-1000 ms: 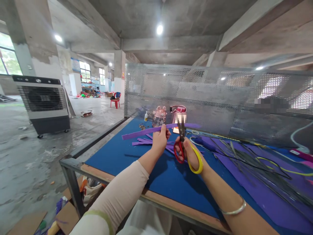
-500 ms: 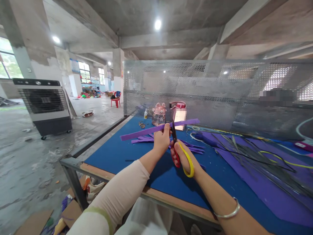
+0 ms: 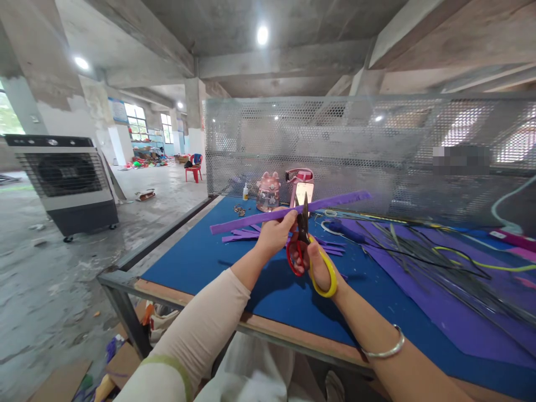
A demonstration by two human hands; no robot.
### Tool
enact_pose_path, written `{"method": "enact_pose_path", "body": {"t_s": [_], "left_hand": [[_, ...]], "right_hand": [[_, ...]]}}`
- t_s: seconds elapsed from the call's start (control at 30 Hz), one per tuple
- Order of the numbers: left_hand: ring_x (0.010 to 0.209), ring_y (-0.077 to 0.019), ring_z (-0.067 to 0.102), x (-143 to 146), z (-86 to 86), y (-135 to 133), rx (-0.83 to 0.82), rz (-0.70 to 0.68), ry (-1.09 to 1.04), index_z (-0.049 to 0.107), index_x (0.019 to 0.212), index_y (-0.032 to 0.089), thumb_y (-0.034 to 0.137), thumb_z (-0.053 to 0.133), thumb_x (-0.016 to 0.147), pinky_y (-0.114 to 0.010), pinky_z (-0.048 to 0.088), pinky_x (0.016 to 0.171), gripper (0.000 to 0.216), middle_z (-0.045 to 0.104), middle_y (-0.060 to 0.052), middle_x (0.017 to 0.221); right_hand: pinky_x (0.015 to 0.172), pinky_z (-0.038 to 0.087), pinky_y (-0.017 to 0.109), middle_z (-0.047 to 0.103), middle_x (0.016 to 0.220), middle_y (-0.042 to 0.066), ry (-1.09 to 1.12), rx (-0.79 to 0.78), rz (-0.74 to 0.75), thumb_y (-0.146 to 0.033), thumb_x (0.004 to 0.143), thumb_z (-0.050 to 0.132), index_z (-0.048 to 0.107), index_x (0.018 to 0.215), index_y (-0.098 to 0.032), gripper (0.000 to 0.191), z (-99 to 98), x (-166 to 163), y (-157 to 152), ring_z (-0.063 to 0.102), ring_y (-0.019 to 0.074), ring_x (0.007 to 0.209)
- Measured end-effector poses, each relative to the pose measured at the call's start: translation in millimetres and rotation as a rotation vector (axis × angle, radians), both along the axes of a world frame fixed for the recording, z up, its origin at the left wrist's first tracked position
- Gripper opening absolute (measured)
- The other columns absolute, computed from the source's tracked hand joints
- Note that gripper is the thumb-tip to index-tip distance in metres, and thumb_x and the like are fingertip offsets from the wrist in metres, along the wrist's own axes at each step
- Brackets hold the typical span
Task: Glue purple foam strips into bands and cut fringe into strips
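Observation:
My left hand (image 3: 276,231) pinches a long purple strip (image 3: 245,221) near its middle, raised above the blue tabletop (image 3: 180,268). Wrapped round the handles of a pair of scissors (image 3: 324,277), one red and one yellow, is my right hand (image 3: 316,262). The dark blades are parted and meet the strip just right of my left thumb. Whether the strip lies between both blades I cannot tell. More purple strips (image 3: 238,235) lie in a loose pile below and behind my hands.
At the back stand a small white bottle (image 3: 245,192), a pink clear jug (image 3: 268,192) and a lit phone (image 3: 303,195). Purple sheet material (image 3: 456,329) with dark strips and cables covers the right side. A perforated metal panel (image 3: 355,145) closes the far edge.
The scissors' blades have opened wider at the strip. The strip now reaches further to the right and its right end sits higher. The view has shifted slightly to the right.

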State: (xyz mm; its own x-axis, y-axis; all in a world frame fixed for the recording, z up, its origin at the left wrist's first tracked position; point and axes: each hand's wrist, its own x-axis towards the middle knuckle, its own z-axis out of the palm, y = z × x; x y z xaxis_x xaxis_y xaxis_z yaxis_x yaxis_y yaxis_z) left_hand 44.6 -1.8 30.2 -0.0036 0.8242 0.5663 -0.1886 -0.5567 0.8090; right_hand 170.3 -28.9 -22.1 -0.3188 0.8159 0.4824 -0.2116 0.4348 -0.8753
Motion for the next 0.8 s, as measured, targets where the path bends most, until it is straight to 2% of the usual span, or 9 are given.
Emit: {"method": "enact_pose_path", "body": {"t_s": [0.2, 0.47, 0.63, 0.8], "left_hand": [[0.056, -0.0083, 0.051, -0.6, 1.7, -6.0, 0.010, 0.036, 0.035, 0.057, 0.074, 0.018, 0.031, 0.054, 0.085, -0.019, 0.041, 0.056, 0.017, 0.054, 0.004, 0.060], [0.058, -0.0095, 0.053, 0.1, -0.8, -4.5, 0.031, 0.095, 0.056, 0.055, 0.076, 0.019, 0.033, 0.050, 0.088, -0.021, 0.042, 0.059, 0.019, 0.055, 0.004, 0.062], [0.063, -0.0102, 0.052, -3.1, 2.3, -9.0, 0.080, 0.179, 0.106, 0.055, 0.070, 0.019, 0.031, 0.052, 0.088, -0.023, 0.041, 0.068, 0.022, 0.053, 0.004, 0.061], [0.064, -0.0109, 0.052, -3.3, 2.4, -9.1, 0.114, 0.211, 0.132, 0.056, 0.070, 0.019, 0.031, 0.051, 0.088, -0.023, 0.041, 0.068, 0.022, 0.054, 0.004, 0.062]], "right_hand": [[0.036, 0.031, 0.016, 0.049, 0.067, -0.006, -0.034, 0.049, -0.007, -0.048, 0.094, 0.047, 0.055, 0.104, -0.015, 0.036, 3.9, 0.8, 1.3, 0.037, 0.0029, 0.043], [0.040, 0.035, 0.018, 0.051, 0.071, -0.005, -0.093, 0.089, -0.055, -0.048, 0.094, 0.047, 0.054, 0.107, -0.015, 0.035, 3.4, 1.7, -1.3, 0.042, 0.0043, 0.047], [0.039, 0.034, 0.017, 0.050, 0.070, -0.005, -0.117, 0.111, -0.093, -0.045, 0.093, 0.050, 0.055, 0.105, -0.015, 0.033, 1.9, 4.4, 0.9, 0.040, 0.0041, 0.047], [0.039, 0.034, 0.018, 0.049, 0.070, -0.005, -0.143, 0.106, -0.099, -0.048, 0.094, 0.047, 0.054, 0.106, -0.016, 0.035, 2.5, 4.7, 0.3, 0.040, 0.0044, 0.047]]}}
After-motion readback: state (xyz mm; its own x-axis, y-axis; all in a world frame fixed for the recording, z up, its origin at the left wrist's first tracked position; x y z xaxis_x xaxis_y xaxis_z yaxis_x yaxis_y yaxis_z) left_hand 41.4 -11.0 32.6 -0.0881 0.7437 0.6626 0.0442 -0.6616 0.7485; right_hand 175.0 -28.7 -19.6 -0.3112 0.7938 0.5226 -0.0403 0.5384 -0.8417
